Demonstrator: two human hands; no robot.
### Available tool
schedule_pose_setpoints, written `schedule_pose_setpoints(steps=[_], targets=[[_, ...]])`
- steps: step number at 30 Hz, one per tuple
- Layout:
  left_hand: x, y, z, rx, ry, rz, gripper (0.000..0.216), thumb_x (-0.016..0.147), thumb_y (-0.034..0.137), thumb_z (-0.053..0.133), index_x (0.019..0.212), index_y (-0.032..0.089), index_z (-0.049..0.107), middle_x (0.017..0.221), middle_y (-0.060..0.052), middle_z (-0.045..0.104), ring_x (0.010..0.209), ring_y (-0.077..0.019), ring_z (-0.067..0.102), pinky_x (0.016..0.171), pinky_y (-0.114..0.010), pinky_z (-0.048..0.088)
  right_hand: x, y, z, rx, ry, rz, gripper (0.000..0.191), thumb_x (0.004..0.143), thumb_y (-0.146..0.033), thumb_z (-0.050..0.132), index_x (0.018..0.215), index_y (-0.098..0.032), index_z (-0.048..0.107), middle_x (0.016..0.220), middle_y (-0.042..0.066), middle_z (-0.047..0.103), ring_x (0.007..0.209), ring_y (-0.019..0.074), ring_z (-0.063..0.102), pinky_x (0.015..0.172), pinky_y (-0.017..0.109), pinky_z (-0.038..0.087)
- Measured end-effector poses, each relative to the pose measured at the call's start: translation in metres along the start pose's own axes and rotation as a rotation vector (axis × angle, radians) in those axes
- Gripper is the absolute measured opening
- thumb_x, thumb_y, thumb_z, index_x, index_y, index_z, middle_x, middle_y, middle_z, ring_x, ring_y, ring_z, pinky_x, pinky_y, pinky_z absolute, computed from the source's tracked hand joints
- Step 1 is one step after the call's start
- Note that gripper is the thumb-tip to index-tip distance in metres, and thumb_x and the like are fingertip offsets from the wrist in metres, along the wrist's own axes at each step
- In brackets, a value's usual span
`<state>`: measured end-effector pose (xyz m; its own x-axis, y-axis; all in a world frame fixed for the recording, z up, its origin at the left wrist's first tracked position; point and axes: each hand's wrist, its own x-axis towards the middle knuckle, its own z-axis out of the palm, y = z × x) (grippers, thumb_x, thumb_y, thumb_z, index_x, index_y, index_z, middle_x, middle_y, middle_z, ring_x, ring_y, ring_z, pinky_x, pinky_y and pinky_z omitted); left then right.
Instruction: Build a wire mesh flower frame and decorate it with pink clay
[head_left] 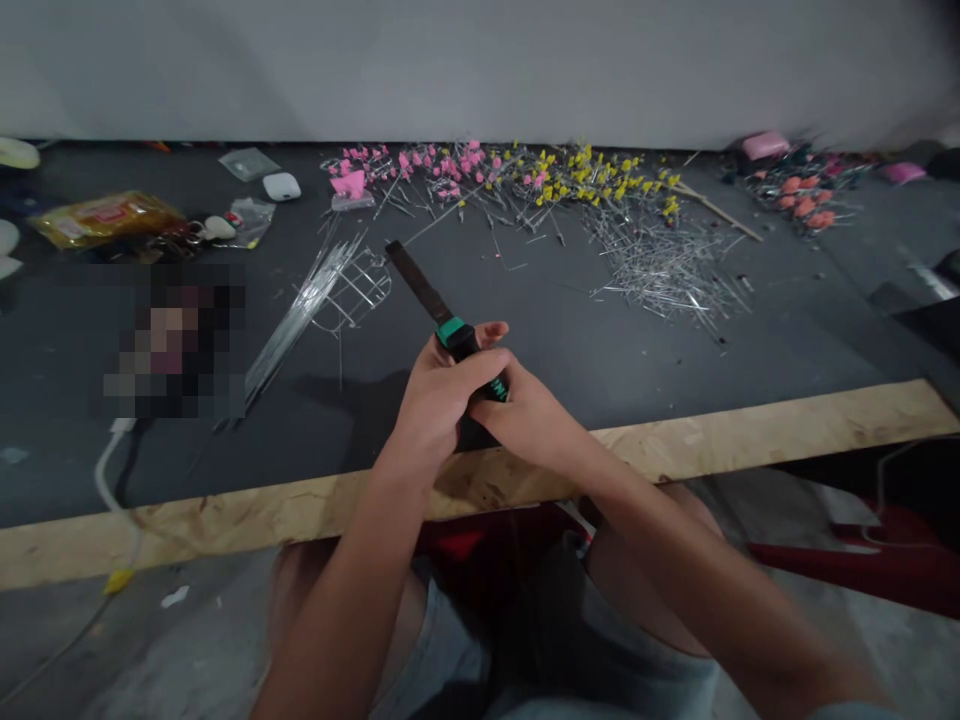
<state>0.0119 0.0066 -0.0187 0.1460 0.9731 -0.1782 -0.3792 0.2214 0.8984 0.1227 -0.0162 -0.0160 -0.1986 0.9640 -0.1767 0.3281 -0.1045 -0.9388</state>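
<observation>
Over the table's front edge, both hands are around one tool, a flat file (pixel 420 285) with a dark blade and a black and green handle. Its blade points up and to the left. My left hand (pixel 431 395) is closed round the upper part of the handle. From the other side, my right hand (pixel 525 410) is closed on the handle's lower end, thumbs close together. Left of the blade, a small wire rack (pixel 356 295) lies beside a bundle of straight wires (pixel 304 315).
Pink-tipped pieces (pixel 435 165), yellow-tipped pieces (pixel 592 180) and a heap of loose wires (pixel 671 265) lie along the back. Orange-tipped pieces (pixel 808 200) are at the right. A yellow packet (pixel 109 220) and a white cable (pixel 112 490) are on the left.
</observation>
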Motion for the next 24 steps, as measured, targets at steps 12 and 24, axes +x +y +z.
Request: schedule_pose_setpoints(steps=[12, 24], targets=[[0.013, -0.007, 0.011, 0.050, 0.082, 0.078, 0.014, 0.068, 0.025, 0.074, 0.072, 0.019, 0.061, 0.080, -0.002, 0.066, 0.079, -0.0156, 0.061, 0.071, -0.027, 0.048, 0.012, 0.009, 0.004, 0.044, 0.023, -0.020, 0.030, 0.081, -0.028, 0.050, 0.109, -0.017, 0.054, 0.099, 0.008, 0.066, 0.087, 0.0203, 0.061, 0.077, 0.034, 0.047], [0.017, 0.029, -0.021, -0.146, 0.048, 0.167, 0.041, 0.076, 0.052, 0.065, 0.106, 0.025, 0.057, 0.123, -0.008, 0.061, 0.109, -0.0216, 0.061, 0.089, -0.033, 0.050, -0.001, 0.003, -0.050, -0.046, -0.022, -0.001, 0.019, 0.079, -0.030, 0.058, 0.097, -0.022, 0.055, 0.079, -0.003, 0.051, 0.066, 0.0121, 0.045, 0.065, 0.027, 0.035]])
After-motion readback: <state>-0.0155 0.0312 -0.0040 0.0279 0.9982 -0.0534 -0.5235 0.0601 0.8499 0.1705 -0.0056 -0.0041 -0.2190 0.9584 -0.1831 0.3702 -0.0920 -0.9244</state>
